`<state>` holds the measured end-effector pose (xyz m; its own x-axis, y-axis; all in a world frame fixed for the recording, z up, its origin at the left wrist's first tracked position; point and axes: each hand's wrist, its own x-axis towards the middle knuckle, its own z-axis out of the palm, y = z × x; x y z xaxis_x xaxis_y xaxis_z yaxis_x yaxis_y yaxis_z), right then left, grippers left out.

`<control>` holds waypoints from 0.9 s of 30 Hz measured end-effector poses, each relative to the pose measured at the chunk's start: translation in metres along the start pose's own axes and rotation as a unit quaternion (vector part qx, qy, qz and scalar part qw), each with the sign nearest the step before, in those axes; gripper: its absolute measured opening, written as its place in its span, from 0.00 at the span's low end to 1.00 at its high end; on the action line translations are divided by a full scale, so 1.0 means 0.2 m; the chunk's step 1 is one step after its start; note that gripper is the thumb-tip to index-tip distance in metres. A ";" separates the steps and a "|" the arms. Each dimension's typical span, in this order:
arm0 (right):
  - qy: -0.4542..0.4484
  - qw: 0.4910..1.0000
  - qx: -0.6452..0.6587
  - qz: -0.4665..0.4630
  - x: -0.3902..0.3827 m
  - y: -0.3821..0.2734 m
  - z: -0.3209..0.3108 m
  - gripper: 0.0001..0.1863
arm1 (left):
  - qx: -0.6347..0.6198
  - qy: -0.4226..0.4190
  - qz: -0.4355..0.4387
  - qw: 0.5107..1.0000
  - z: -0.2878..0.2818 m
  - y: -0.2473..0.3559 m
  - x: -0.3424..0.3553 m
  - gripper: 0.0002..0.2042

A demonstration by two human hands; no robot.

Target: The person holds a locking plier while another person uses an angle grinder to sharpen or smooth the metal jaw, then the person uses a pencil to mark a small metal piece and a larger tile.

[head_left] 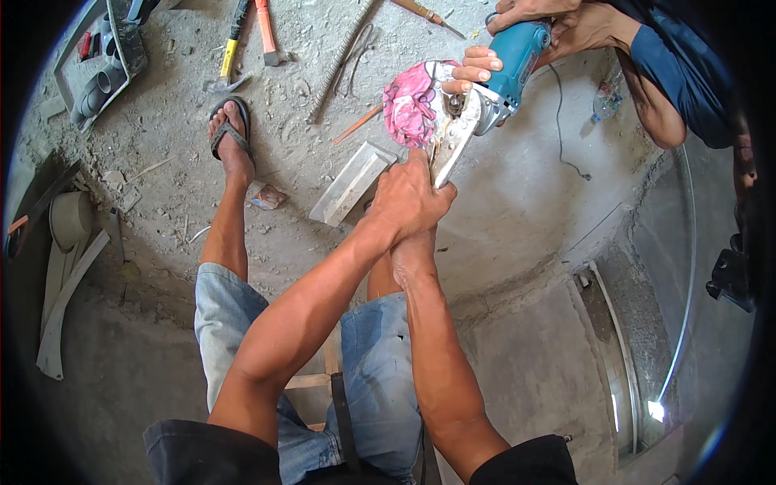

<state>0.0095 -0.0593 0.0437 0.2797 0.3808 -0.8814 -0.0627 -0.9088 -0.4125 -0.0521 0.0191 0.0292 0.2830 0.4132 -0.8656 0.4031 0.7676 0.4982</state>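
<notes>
My left hand (pixel 411 194) is closed around a long white strip (pixel 457 152). My right hand (pixel 414 252) lies beneath it, its fingers mostly hidden. The strip reaches up to the metal head of a teal angle grinder (pixel 517 61), which a co-worker's hands (pixel 477 66) hold. A crumpled pink-and-white cloth (pixel 408 105) sits beside the grinder head, just beyond my left fingers. A grey-white rectangular bar (pixel 352 184) lies on the dusty floor left of my hands.
A hammer (pixel 267 40), yellow-handled tool (pixel 229 61), rods (pixel 331 73) and grey tray of fittings (pixel 97 73) lie ahead. A cord (pixel 559 121) and plastic bottle (pixel 606 101) are right. The co-worker's arm (pixel 655 105) reaches in. White offcuts (pixel 65 283) lean left; a recess (pixel 606 339) runs lower right.
</notes>
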 end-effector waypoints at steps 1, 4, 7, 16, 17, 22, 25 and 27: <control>0.000 1.000 0.000 0.000 0.00 0.00 0.00 0.19 | 0.006 0.001 0.004 1.000 0.00 0.00 0.00 0.30; 0.021 0.998 -0.036 0.038 0.01 -0.03 0.02 0.19 | 0.013 0.008 0.012 1.000 0.00 -0.01 0.01 0.30; 0.034 0.998 -0.019 0.054 0.00 -0.06 0.03 0.19 | 0.018 0.011 0.016 1.000 0.00 -0.02 0.01 0.29; 0.052 0.996 -0.046 0.055 -0.01 -0.05 0.04 0.17 | 0.037 0.003 0.024 0.999 0.01 -0.01 0.01 0.27; 0.068 0.997 -0.012 0.039 -0.04 -0.05 0.06 0.17 | 0.039 0.020 0.034 0.998 0.01 -0.02 0.01 0.26; 0.074 0.995 -0.004 0.060 0.00 -0.05 0.05 0.16 | 0.039 0.003 0.001 0.999 0.01 0.00 0.04 0.26; 0.092 0.992 0.059 0.068 -0.02 -0.04 0.05 0.16 | 0.047 -0.009 -0.008 0.999 0.01 0.01 0.03 0.26; 0.089 0.994 -0.030 0.050 -0.01 -0.02 0.04 0.15 | 0.048 -0.011 -0.008 0.999 0.00 0.01 0.04 0.26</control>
<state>0.0015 -0.0547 0.0457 0.4402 0.2574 -0.8602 -0.0424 -0.9510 -0.3062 -0.0487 0.0237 0.0232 0.2933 0.3893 -0.8732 0.4899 0.7231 0.4870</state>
